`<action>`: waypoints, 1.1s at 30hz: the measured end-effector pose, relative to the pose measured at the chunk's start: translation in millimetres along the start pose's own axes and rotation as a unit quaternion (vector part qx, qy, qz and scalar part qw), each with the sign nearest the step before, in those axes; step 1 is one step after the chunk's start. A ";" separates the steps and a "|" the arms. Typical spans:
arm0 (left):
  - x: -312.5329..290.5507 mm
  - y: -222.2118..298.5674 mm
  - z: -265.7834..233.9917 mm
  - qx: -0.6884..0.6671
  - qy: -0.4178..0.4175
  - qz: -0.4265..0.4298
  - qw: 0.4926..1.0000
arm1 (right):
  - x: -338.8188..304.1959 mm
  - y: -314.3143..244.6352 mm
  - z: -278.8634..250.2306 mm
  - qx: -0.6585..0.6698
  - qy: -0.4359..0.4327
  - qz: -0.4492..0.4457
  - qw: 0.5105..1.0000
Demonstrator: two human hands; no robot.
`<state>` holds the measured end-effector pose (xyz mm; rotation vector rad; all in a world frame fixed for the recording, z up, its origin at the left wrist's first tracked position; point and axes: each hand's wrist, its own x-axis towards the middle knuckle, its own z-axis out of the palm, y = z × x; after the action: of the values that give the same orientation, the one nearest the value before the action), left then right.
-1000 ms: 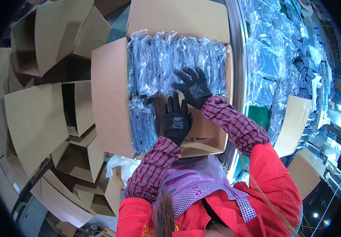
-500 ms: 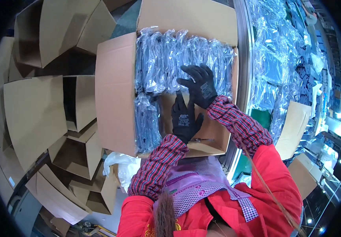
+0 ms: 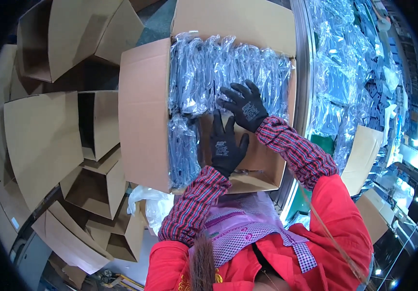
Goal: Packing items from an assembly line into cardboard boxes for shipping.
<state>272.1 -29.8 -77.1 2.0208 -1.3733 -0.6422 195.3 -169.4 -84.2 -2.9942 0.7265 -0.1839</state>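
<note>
An open cardboard box (image 3: pixel 143 114) stands in front of me. Its far half is filled by a row of dark flat pieces in clear plastic bags (image 3: pixel 228 63), standing on edge. A shorter stack of bagged pieces (image 3: pixel 183 153) fills the near left corner. My left hand (image 3: pixel 227 149), in a black glove, is over the bare near part of the box, fingers stretched toward the row and apart. My right hand (image 3: pixel 246 106), also gloved, rests at the near edge of the row with its fingers spread. Neither hand holds anything that I can see.
Several opened cardboard boxes (image 3: pixel 44 145) crowd the left side. Along the right runs a metal rail (image 3: pixel 304 72), with many bagged pieces (image 3: pixel 337 77) heaped beyond it. A white plastic bag (image 3: pixel 153 206) hangs at the box's near left corner.
The box has shifted slightly to the right in view. My right hand's fingers have spread wider, and the left hand's fingers have parted a little. Both hands stay over the box.
</note>
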 end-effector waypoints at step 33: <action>13.3 10.4 -17.2 0.052 0.056 0.003 0.997 | -1.7 5.5 5.3 0.021 0.029 -0.003 0.999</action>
<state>281.8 -41.5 -58.4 2.1007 -1.3707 -0.4547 191.9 -173.4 -90.1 -2.9626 0.7111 -0.2823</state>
